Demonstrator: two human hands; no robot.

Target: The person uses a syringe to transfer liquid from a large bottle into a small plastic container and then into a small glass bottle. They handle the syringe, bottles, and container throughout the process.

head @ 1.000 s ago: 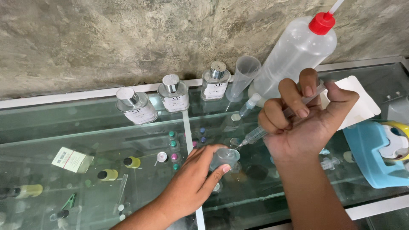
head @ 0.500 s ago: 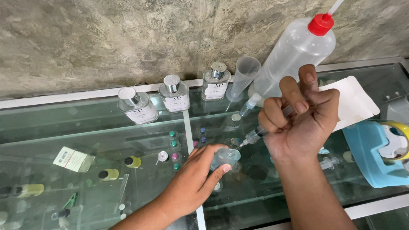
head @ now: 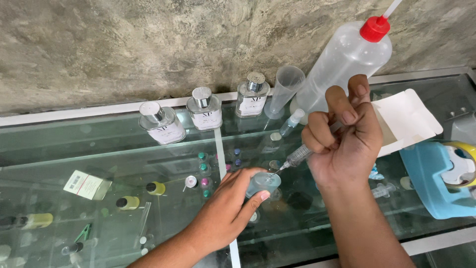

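The left hand (head: 223, 211) grasps a small clear glass bottle (head: 263, 182) on the glass desk (head: 148, 149); the right hand (head: 342, 144) is clenched around a thin clear plastic syringe (head: 297, 157). If the tip misses the narrow mouth, liquid may spill.

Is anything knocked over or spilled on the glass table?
No spill shows. The big squeeze bottle with the red cap leans tilted against the wall, and the white card box lies flat and open. The three square perfume bottles stand upright. The right hand points a syringe into the small bottle the left hand steadies.
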